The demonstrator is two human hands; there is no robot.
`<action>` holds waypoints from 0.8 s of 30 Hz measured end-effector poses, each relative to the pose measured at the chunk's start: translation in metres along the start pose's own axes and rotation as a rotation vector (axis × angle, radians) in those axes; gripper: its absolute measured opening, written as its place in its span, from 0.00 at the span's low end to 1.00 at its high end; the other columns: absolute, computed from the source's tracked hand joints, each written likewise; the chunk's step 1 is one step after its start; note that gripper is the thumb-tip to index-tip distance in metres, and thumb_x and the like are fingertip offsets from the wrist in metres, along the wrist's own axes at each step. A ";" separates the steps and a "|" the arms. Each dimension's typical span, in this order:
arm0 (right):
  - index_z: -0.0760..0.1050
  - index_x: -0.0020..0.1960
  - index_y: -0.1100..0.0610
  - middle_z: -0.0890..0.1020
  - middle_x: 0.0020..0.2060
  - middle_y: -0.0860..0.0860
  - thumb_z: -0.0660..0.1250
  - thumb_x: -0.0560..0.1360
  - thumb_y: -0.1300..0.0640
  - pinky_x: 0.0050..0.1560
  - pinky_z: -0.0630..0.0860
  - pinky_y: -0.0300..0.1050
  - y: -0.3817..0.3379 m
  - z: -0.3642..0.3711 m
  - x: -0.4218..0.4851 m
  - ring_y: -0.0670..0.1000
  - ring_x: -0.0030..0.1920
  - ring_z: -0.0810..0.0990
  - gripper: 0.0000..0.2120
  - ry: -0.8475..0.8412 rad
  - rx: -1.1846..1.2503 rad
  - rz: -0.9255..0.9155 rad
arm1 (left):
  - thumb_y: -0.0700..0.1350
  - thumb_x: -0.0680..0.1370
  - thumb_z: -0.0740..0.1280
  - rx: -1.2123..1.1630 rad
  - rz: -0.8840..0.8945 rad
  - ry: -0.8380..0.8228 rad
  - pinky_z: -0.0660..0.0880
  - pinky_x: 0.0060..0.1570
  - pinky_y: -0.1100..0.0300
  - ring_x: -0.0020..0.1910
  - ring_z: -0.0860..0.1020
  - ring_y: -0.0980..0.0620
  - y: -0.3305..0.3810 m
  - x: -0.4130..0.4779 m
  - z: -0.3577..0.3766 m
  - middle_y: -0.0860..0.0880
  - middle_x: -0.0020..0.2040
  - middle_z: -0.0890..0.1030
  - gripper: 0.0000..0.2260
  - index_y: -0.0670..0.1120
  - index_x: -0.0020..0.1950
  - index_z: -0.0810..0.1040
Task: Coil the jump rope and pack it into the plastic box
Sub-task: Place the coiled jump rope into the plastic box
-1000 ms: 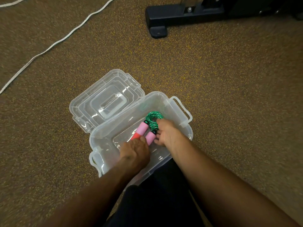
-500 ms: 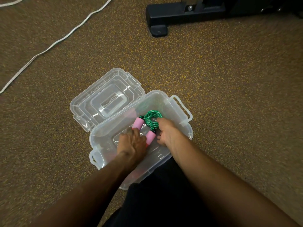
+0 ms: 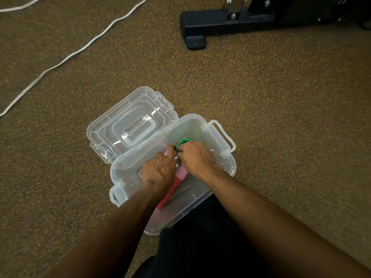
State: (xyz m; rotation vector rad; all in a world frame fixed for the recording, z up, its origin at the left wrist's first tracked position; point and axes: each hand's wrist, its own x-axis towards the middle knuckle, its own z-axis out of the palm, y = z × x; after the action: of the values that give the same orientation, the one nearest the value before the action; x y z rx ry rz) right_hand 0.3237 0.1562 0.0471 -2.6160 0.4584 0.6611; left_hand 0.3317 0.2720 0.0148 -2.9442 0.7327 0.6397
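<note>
Hands are working low inside the plastic box (image 3: pixel 192 115): the left hand (image 3: pixel 158 169) is curling over a pink handle (image 3: pixel 181 174), pressing it flat, while the right hand (image 3: pixel 197 157) is gripping the green coil (image 3: pixel 184 141), likely to stop it springing loose. Beyond, the lid (image 3: pixel 130 125) is lying open.

The jump rope (image 3: pixel 183 174) — mostly hidden under left hand (image 3: pixel 159 169), right hand (image 3: pixel 197 157).
</note>
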 end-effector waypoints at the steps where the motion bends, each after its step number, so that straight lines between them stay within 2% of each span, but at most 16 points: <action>1: 0.80 0.58 0.58 0.82 0.52 0.58 0.61 0.80 0.59 0.43 0.70 0.46 0.003 0.000 -0.001 0.60 0.52 0.81 0.11 -0.002 -0.033 0.031 | 0.48 0.84 0.55 0.018 0.008 0.009 0.68 0.35 0.52 0.46 0.83 0.41 0.000 0.002 0.001 0.44 0.54 0.80 0.14 0.47 0.69 0.61; 3: 0.79 0.58 0.60 0.83 0.52 0.59 0.60 0.81 0.60 0.42 0.71 0.48 0.010 -0.001 -0.006 0.59 0.51 0.81 0.11 -0.001 -0.100 0.063 | 0.46 0.84 0.57 0.052 0.046 0.013 0.67 0.32 0.52 0.43 0.83 0.41 0.000 0.004 0.000 0.44 0.53 0.78 0.14 0.47 0.68 0.61; 6: 0.77 0.63 0.64 0.79 0.57 0.60 0.60 0.81 0.61 0.50 0.76 0.50 0.017 0.000 -0.015 0.60 0.55 0.79 0.14 -0.036 -0.161 0.098 | 0.45 0.80 0.64 0.098 0.113 0.035 0.66 0.29 0.53 0.38 0.82 0.42 -0.001 0.007 -0.005 0.44 0.53 0.74 0.17 0.48 0.66 0.62; 8: 0.75 0.66 0.64 0.75 0.62 0.60 0.59 0.82 0.59 0.55 0.74 0.51 0.015 0.000 -0.018 0.60 0.59 0.77 0.16 -0.079 -0.210 0.105 | 0.46 0.81 0.62 0.129 0.151 0.025 0.66 0.31 0.53 0.41 0.82 0.42 -0.001 0.007 -0.009 0.44 0.54 0.74 0.14 0.47 0.65 0.63; 12: 0.74 0.67 0.63 0.75 0.62 0.60 0.60 0.81 0.58 0.53 0.73 0.49 0.013 -0.003 -0.018 0.59 0.59 0.77 0.16 -0.135 -0.213 0.128 | 0.46 0.83 0.57 0.159 0.169 -0.003 0.67 0.34 0.53 0.47 0.82 0.42 -0.001 0.008 -0.009 0.44 0.57 0.75 0.12 0.45 0.65 0.66; 16: 0.73 0.66 0.58 0.79 0.58 0.57 0.64 0.80 0.56 0.50 0.74 0.50 0.016 -0.001 -0.018 0.58 0.56 0.78 0.16 -0.048 -0.077 0.085 | 0.44 0.83 0.56 0.148 0.148 -0.007 0.65 0.34 0.52 0.48 0.82 0.42 -0.005 0.005 -0.009 0.45 0.58 0.75 0.13 0.45 0.67 0.64; 19: 0.73 0.67 0.53 0.80 0.58 0.55 0.65 0.79 0.54 0.52 0.77 0.51 0.015 -0.002 -0.014 0.58 0.55 0.79 0.17 0.002 0.074 0.115 | 0.45 0.82 0.59 0.110 0.132 0.018 0.67 0.33 0.52 0.45 0.82 0.42 -0.006 0.003 -0.012 0.45 0.56 0.75 0.13 0.45 0.66 0.64; 22: 0.76 0.66 0.52 0.81 0.59 0.54 0.66 0.79 0.52 0.56 0.78 0.50 0.014 -0.005 -0.012 0.56 0.56 0.80 0.16 -0.050 0.163 0.111 | 0.52 0.79 0.63 0.045 0.099 -0.060 0.69 0.36 0.53 0.47 0.81 0.43 -0.003 0.002 -0.024 0.45 0.57 0.75 0.18 0.46 0.65 0.65; 24: 0.77 0.64 0.52 0.83 0.56 0.52 0.66 0.80 0.51 0.54 0.77 0.47 0.010 -0.012 -0.014 0.54 0.56 0.81 0.14 -0.090 0.249 0.062 | 0.56 0.78 0.65 -0.031 0.067 -0.088 0.70 0.40 0.54 0.50 0.81 0.43 0.000 0.000 -0.040 0.45 0.57 0.78 0.20 0.47 0.64 0.68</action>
State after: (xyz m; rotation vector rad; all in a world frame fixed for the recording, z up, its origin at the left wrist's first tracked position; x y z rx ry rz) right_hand 0.3123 0.1449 0.0614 -2.3367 0.5587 0.6906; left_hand 0.3472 0.2665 0.0515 -2.9086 0.8231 0.7870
